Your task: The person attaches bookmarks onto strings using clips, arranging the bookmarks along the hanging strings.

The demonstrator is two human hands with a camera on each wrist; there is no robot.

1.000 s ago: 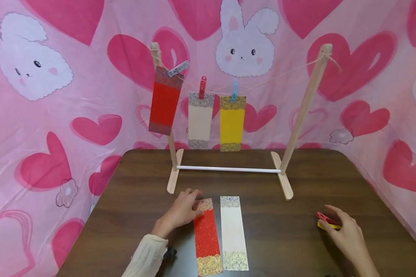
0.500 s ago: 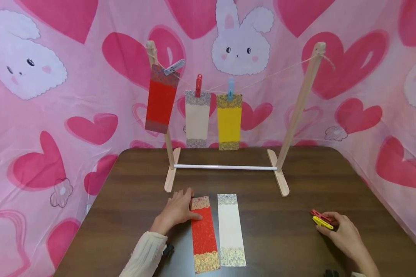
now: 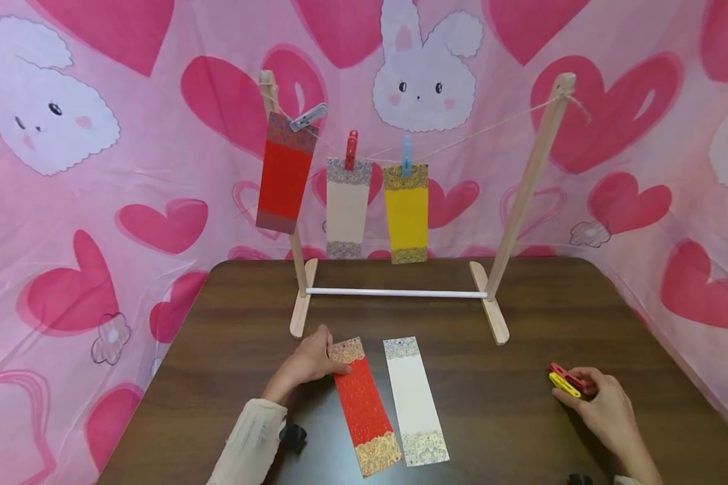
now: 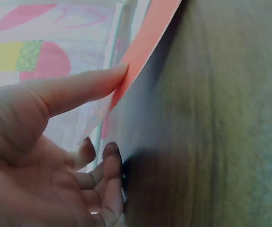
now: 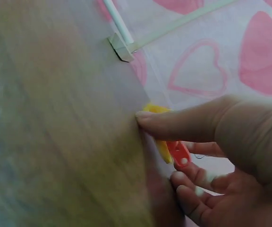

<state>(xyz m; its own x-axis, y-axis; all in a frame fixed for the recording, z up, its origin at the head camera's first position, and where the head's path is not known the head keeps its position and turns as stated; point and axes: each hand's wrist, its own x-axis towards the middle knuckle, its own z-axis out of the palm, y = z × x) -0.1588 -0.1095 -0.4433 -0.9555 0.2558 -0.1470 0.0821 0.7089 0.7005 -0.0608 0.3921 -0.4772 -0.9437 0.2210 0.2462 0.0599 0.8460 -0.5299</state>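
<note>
My left hand (image 3: 309, 360) pinches the upper left edge of a red paper strip (image 3: 364, 407) with gold patterned ends. In the left wrist view the thumb presses on the red strip (image 4: 148, 45), whose near edge is raised off the table. Beside it lies a white paper strip (image 3: 414, 391) with similar ends. At the right, my right hand (image 3: 609, 407) holds a yellow clothespin (image 3: 564, 386) and a red clothespin (image 3: 561, 372) together. In the right wrist view, the thumb is against the yellow clothespin (image 5: 164, 149) and a finger touches the red one (image 5: 179, 152).
A wooden stand (image 3: 530, 182) with a white crossbar (image 3: 394, 292) stands at the table's back. From its string hang a red card (image 3: 285, 175), a cream card (image 3: 348, 209) and a yellow card (image 3: 408, 215), each under a clothespin. A pink curtain hangs behind.
The red strip has been turned, its lower end swinging right; the white strip has tilted too. In my right hand the clothespins have turned and come together between thumb and fingers.
</note>
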